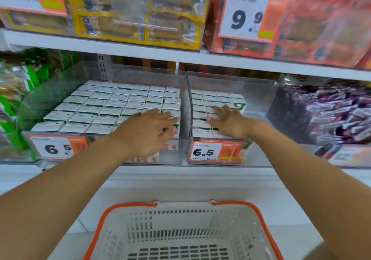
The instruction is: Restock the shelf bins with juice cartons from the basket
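Note:
Two clear plastic shelf bins stand side by side. The left bin (181, 99) is packed with several rows of white-and-green juice cartons (104, 103). More cartons (212, 97) fill the left part of the right bin (259, 91). My left hand (148, 131) lies flat, fingers spread, on the front-right cartons of the left bin. Resting palm down on the cartons in the right bin is my right hand (228, 121), fingers apart. Neither hand grips a carton. The white basket (180, 235) with an orange rim stands below on the floor, and no cartons show inside it.
Orange price tags reading 6.5 (206, 152) hang on both bin fronts. A white shelf board (140, 50) runs just above the bins, carrying yellow and red packs. Green bags (12, 103) lie left of the bins, purple packets (337, 113) to the right.

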